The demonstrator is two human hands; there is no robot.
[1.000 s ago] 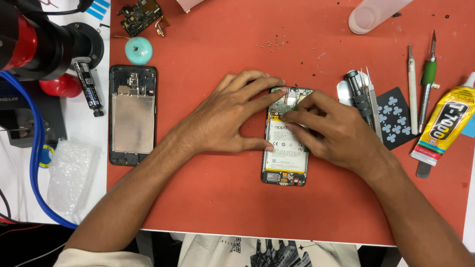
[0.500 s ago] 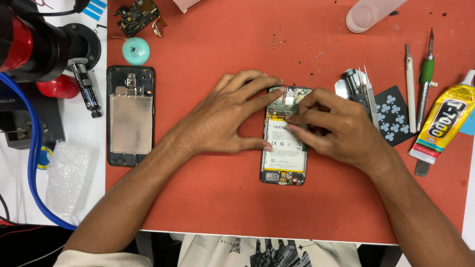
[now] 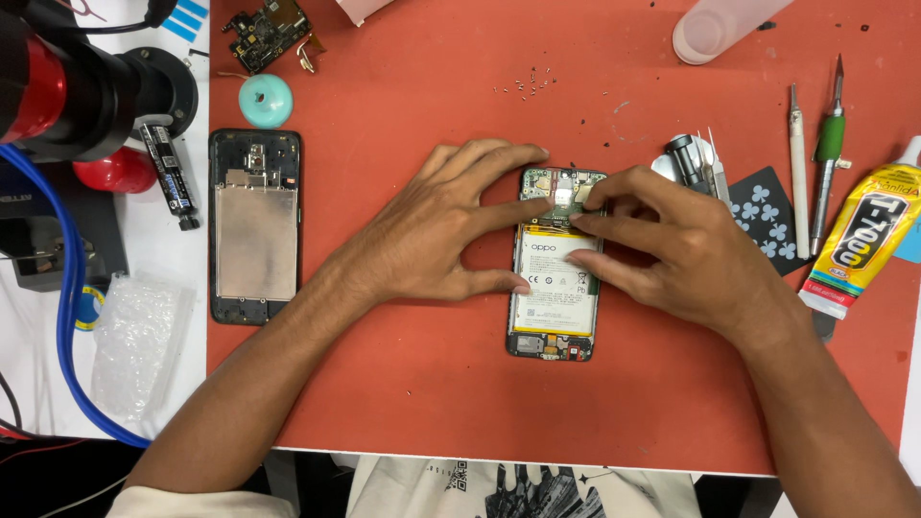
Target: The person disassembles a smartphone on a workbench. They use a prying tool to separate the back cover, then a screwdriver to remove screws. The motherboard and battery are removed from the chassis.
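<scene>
**A:** From my seat, nearest the camera both forearms come in over the red mat (image 3: 403,384). The opened phone (image 3: 554,288) lies flat between the hands, back cover off, its pale battery facing up.

**B:** How is each hand set?

**A:** The left hand (image 3: 436,225) is spread wide and flat; its thumb presses the phone's left edge and a long finger lies across the top end. I read that as bracing, so the body doesn't slide. It grips nothing. The right hand (image 3: 672,249) is curled, fingertips bunched over the upper board area, pressing or pinching something small there. I can't tell whether anything is actually caught between them.

**B:** And around them?

**A:** Just right of that hand, a dark card with clover shapes (image 3: 767,216) and a white dish with tweezers (image 3: 696,163), all kept within reach. Further right, a slim blade tool (image 3: 798,173), a green-handled pick (image 3: 827,158) and a yellow glue tube (image 3: 863,240). To the left, a second phone frame (image 3: 255,225) lies apart, a teal round piece (image 3: 266,101) above it.

**B:** Farthest back?

**A:** Loose screws (image 3: 523,84), a bare circuit board (image 3: 269,34), a clear cup (image 3: 720,29) on its side, and a black and red device (image 3: 77,86) on the white bench (image 3: 144,249).
</scene>
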